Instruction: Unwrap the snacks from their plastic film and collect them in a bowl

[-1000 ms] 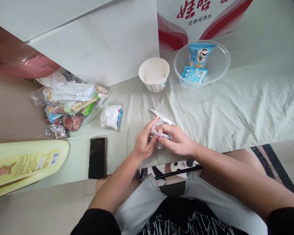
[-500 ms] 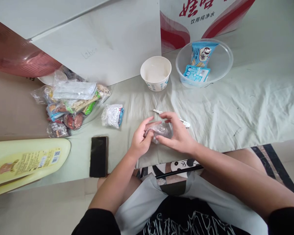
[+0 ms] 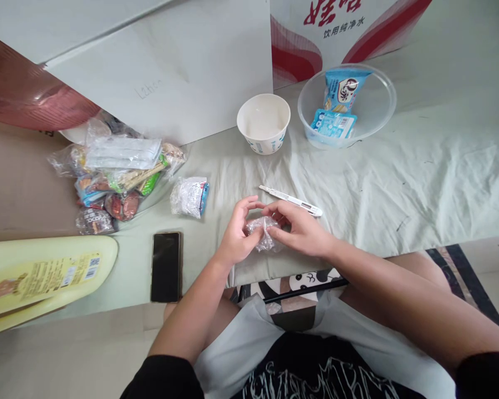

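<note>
A crumpled bundle of clear plastic, which looks like bubble wrap point(image 3: 266, 239), lies between my two hands just above the table's front edge. My left hand point(image 3: 238, 235) has its fingers curled round the left side, thumb pressed on the plastic. My right hand point(image 3: 301, 230) pinches the right side with thumb and fingers. Whether anything is inside the plastic I cannot make out. Just beyond my right hand lies a white utility knife point(image 3: 293, 200). To the left sits a small wrapped packet point(image 3: 190, 197) with a blue edge.
A white paper bowl point(image 3: 264, 123) and a clear plastic basin point(image 3: 382, 119) holding two blue packets stand at the back, before white cartons point(image 3: 183, 72). A phone point(image 3: 166, 267), a heap of packaged snacks point(image 3: 125, 206) and a large yellow container point(image 3: 54, 277) are on the left.
My right hand has moved slightly left and its fingers have closed in on the plastic. The bundle looks more bunched up, and more of the utility knife shows.
</note>
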Motion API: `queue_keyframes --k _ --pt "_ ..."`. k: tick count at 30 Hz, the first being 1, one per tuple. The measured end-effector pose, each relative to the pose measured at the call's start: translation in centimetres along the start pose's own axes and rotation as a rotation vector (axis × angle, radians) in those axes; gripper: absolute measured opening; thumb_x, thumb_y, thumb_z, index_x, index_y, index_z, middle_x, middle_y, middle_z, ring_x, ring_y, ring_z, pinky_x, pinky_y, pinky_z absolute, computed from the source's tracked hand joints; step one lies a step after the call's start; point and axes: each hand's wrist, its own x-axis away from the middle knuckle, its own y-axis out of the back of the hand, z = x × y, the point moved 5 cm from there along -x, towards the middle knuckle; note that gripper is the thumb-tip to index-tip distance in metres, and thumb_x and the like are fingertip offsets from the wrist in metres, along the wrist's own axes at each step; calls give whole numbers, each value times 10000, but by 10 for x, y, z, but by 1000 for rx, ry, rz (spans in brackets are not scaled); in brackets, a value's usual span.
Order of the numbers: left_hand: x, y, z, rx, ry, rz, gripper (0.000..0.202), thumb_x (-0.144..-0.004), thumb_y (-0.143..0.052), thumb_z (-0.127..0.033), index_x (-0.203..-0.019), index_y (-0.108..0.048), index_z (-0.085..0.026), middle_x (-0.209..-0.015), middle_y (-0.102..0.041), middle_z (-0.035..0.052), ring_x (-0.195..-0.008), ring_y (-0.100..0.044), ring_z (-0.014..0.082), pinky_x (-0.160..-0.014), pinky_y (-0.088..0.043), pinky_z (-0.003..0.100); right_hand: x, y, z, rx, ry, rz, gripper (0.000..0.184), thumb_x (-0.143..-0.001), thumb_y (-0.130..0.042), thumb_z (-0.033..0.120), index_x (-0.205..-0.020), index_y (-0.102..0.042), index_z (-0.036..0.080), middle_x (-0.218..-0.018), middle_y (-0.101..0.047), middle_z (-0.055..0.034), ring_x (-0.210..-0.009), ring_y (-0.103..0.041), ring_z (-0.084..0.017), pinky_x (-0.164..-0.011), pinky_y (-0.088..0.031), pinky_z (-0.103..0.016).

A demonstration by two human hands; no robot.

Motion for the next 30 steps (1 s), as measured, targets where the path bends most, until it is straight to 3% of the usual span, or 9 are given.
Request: queue_keyframes --k 6,11,14,17,19,21,23,25,30 --pt "2 -2 -5 -31 -21 24 525 -876 -685 -315 -1347 -454 -307 -1363 -582 118 -942 -678 173 -632 -559 239 0 0 -10 -44 -137 -49 97 -826 -550 240 -879 -620 198 -700 -602 24 -583 -513 -109 -579 -411 -266" --pt "0 6 -7 -87 -65 -79 510 -856 -723 -335 -1300 -477 -288 -1302 -617 110 -743 -642 112 -583 -542 229 1 5 -16 -218 -247 -156 192 -858 -488 282 -1000 -598 212 -952 -656 -26 -702 -587 -128 -652 -489 -287" --pt "0 8 -8 -132 -107 -132 460 -863 -722 -363 -1258 -504 -272 -1280 -618 105 -779 -657 119 -628 -554 239 0 0 -15 -198 -253 -47 336 -832 -603 380 -1119 -559 211 -931 -632 -20 -701 -591 -139 -642 -494 -298" --pt "1 9 -9 -99 -92 -177 563 -825 -754 -405 -1300 -475 -288 -1272 -604 91 -739 -645 104 -610 -538 237 0 -3 -12 -24 -218 51 200 -813 -650 373 -854 -545 208 -672 -524 44 -597 -493 -117 -567 -396 -267" --pt "1 9 -7 -74 -28 -173 645 -772 -794 -440 -1312 -487 -268 -1117 -646 62 -694 -623 107 -584 -515 234 0 -1 -10 35 -193 61 227 -844 -606 371 -732 -483 216 -615 -475 51 -574 -441 -108 -543 -343 -262" --pt "0 5 -5 -102 69 -107 532 -759 -802 -453 -1184 -592 -212 -870 -643 15 -632 -576 109 -548 -467 227 0 3 -9 49 -184 46 238 -862 -579 388 -731 -477 218 -616 -468 50 -566 -423 -108 -534 -326 -264" --pt "1 4 -3 -160 138 -58 340 -793 -771 -465 -917 -655 -171 -684 -572 -14 -581 -520 107 -522 -412 231 1 7 -8 60 -193 24 225 -877 -560 398 -763 -485 219 -611 -463 53 -556 -426 -110 -528 -326 -267" --pt "1 7 -4 -171 150 -65 353 -822 -737 -490 -740 -620 -167 -626 -540 -14 -567 -494 109 -523 -390 244 1 9 -7 65 -194 16 215 -889 -559 408 -804 -498 220 -606 -473 56 -547 -443 -115 -525 -337 -268" --pt "1 12 -7 -58 100 -71 409 -772 -775 -544 -709 -604 -177 -637 -557 -10 -587 -499 118 -556 -398 257 4 -5 -4 -37 -138 137 233 -864 -667 419 -927 -554 226 -702 -657 10 -614 -605 -159 -577 -452 -294"
